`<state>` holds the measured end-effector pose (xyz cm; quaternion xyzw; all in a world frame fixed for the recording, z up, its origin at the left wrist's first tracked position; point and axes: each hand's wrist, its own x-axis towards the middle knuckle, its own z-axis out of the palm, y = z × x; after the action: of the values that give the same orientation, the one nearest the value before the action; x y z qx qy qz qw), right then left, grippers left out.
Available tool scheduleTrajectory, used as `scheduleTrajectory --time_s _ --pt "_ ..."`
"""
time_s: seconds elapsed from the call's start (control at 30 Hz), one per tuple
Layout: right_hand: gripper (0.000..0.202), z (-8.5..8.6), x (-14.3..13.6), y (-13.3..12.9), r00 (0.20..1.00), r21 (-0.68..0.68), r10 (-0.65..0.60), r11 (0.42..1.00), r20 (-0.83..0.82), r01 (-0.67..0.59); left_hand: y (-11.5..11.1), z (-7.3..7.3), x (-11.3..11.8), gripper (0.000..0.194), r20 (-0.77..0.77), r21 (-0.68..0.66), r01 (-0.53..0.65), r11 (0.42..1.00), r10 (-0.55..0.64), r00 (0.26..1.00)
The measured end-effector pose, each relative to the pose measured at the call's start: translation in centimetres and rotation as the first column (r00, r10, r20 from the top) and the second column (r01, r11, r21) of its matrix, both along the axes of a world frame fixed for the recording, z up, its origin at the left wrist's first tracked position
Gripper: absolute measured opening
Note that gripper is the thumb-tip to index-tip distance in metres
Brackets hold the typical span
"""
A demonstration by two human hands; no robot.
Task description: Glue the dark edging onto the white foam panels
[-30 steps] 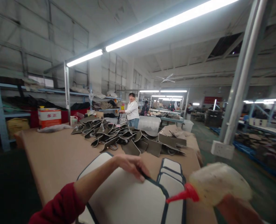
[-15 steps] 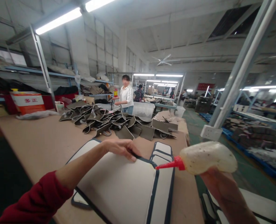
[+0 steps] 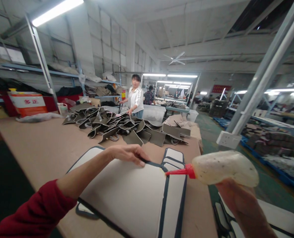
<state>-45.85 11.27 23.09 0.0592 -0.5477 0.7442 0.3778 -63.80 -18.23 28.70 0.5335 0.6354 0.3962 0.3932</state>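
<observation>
My left hand (image 3: pixel 129 154) grips the far edge of a white panel (image 3: pixel 127 195) with dark blue edging, thumb on top of it. My right hand (image 3: pixel 232 190) is wrapped round a cloudy squeeze bottle (image 3: pixel 223 167) lying on its side in the air. The bottle's red nozzle (image 3: pixel 180 172) points left, its tip at the panel's far right corner, where a yellowish smear shows. Beneath and beside this panel lie more white panels (image 3: pixel 176 195) with dark edging, partly hidden by it.
Grey-brown curved pieces (image 3: pixel 127 127) are heaped across the back of the brown table (image 3: pixel 50 145). An orange and white can (image 3: pixel 27 103) stands at the back left. Beyond the heap stands a person (image 3: pixel 135 99). A metal post with a socket box (image 3: pixel 228 139) rises at the right.
The view has shifted slightly. The nozzle tip sits a little higher in the picture, still at the panel's corner. The person behind the heap has lowered a hand to the pieces.
</observation>
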Motion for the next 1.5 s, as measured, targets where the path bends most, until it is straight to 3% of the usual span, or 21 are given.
scheduleTrajectory --time_s 0.2,0.47,0.83,1.0,1.27,1.5 --pt "0.045 0.0 -0.1 -0.7 0.999 0.044 0.030 0.999 0.034 -0.032 -0.1 -0.5 -0.3 0.035 0.055 -0.001 -0.037 0.999 0.037 0.998" --pt "0.052 0.2 -0.1 -1.4 0.998 -0.033 -0.017 0.999 0.060 0.019 0.1 -1.3 -1.0 0.036 0.105 -0.019 -0.051 0.999 0.052 0.993" --pt "0.066 -2.3 0.2 1.2 0.995 0.009 0.091 0.996 0.041 -0.092 0.5 -2.3 -1.6 0.035 0.210 -0.014 -0.106 0.994 0.107 0.972" --pt "0.070 -2.0 0.8 0.5 0.997 -0.020 0.049 0.999 0.053 -0.048 0.3 -2.4 -1.7 0.034 0.277 -0.037 -0.123 0.992 0.129 0.952" --pt "0.078 -2.2 1.5 0.6 0.987 -0.038 0.127 0.992 0.097 -0.124 0.1 -2.6 -2.0 0.039 0.291 -0.045 -0.150 0.988 0.156 0.944" --pt "0.076 -1.0 2.8 -1.1 0.975 -0.099 0.154 0.985 0.162 -0.139 -0.2 -2.5 -1.9 0.038 0.303 -0.030 -0.175 0.984 0.176 0.937"
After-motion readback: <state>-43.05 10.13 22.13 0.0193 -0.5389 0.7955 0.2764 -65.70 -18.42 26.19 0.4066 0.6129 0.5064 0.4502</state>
